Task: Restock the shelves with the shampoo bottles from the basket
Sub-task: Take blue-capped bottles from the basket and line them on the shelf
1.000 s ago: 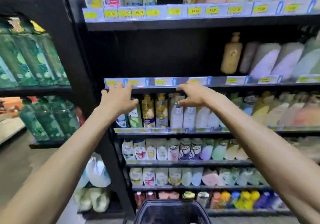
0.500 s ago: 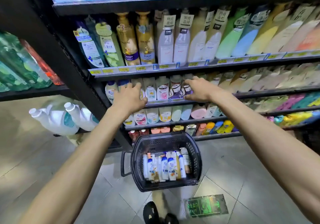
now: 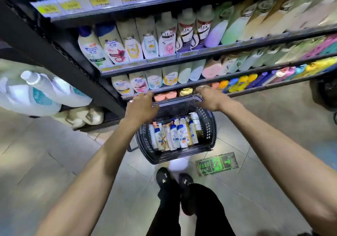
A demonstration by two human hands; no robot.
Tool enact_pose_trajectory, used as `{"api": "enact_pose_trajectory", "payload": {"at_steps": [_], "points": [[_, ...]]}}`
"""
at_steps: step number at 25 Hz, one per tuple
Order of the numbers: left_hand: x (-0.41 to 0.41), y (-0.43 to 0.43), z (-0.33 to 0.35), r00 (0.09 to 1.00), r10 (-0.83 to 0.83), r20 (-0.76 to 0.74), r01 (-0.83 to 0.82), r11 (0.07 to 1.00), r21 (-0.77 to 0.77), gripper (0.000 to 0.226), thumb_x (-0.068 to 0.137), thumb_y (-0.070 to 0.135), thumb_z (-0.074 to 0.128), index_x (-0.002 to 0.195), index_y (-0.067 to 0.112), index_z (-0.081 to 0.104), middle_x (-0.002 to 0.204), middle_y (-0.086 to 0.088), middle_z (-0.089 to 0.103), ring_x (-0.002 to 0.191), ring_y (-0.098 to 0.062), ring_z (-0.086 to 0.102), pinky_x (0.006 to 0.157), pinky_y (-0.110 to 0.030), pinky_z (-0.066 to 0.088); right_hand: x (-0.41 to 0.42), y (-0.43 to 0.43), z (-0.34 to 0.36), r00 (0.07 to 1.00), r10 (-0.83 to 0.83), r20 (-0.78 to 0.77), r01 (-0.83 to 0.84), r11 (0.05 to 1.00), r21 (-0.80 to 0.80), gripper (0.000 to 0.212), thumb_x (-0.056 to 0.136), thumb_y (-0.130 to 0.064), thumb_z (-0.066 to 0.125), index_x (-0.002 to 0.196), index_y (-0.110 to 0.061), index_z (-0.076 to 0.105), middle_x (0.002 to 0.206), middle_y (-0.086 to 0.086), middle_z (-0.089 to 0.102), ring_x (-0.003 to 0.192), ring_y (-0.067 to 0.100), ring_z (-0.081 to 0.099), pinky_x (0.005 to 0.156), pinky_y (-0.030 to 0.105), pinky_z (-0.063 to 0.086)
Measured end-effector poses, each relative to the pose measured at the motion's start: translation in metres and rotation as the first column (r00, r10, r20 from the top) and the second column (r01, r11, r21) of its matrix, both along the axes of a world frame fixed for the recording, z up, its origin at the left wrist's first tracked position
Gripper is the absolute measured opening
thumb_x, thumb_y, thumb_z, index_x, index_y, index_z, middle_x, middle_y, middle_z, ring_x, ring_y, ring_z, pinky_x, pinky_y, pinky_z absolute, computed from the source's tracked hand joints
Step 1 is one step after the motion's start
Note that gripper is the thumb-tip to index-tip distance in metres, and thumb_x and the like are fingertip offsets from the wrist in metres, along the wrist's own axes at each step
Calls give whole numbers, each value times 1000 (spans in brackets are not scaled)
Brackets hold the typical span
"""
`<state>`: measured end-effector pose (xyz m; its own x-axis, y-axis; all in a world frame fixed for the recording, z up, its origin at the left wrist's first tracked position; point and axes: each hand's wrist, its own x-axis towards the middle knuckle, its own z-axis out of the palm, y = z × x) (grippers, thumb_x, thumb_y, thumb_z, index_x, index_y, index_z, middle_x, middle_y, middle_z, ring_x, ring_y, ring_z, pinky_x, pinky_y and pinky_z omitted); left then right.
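While bottles (image 3: 175,133) are packed in the basket (image 3: 164,160), left hand (image 3: 142,108) and right hand (image 3: 211,100) are spread empty. It is set on tiles (image 3: 54,153).

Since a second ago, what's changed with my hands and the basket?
Both hands dropped from the upper shelf edge. The left hand and right hand are now at the far rim of the basket, with no bottle in either. The shampoo bottles still lie in the basket, untouched.

Bright overhead store light, floor glare, motion blur, strong wide-angle bending at edges.
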<state>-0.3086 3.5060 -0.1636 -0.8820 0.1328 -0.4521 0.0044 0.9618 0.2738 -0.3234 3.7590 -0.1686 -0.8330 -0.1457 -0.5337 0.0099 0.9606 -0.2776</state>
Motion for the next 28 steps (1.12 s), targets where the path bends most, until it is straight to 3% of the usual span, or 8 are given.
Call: {"api": "enact_pose_trajectory", "payload": {"at_steps": [4,10,15,20,25,28], "points": [[8,6,-66,995,13,99,-21,996,87,43,98,35,55,129,7,52,122,-21,63,115,-40,59,92,-50,51,14,9,-64,996,-44,79,45,999,-9,37,90,-27,67,122,-8,59,124,21,63,115,37,58,88,36,45],[26,27,-183,967,136,215,-174,970,171,42,99,31,54,133,5,50,126,-22,63,115,-40,59,92,-47,51,24,30,-168,975,-142,171,140,990,27,44,91,-27,65,128,-6,56,129,23,59,117,36,57,91,34,45],[48,43,-299,930,262,258,-318,925,209,47,99,33,59,137,7,48,130,-20,63,119,-37,59,88,-37,45,35,42,-276,955,-178,238,175,984,34,46,90,-29,66,130,-7,58,129,21,61,118,35,58,95,35,47],[63,51,-394,897,306,318,-385,894,228,53,97,29,63,140,4,45,125,-22,64,114,-34,61,79,-28,38,39,43,-366,933,-254,256,256,966,28,51,91,-28,65,136,-8,54,133,20,58,120,35,56,97,34,46],[58,64,-473,871,357,337,-446,862,239,58,95,28,68,140,3,42,130,-22,60,116,-35,60,87,-33,45,34,39,-446,925,-304,229,298,953,61,52,94,-27,59,139,-3,47,137,23,53,123,38,53,97,36,44],[50,77,-506,859,377,346,-472,844,253,62,90,29,74,136,1,42,128,-21,58,113,-34,60,84,-36,48,34,39,-480,901,-386,197,373,922,103,56,92,-29,61,137,-2,43,135,22,52,121,39,54,91,38,46]]}}
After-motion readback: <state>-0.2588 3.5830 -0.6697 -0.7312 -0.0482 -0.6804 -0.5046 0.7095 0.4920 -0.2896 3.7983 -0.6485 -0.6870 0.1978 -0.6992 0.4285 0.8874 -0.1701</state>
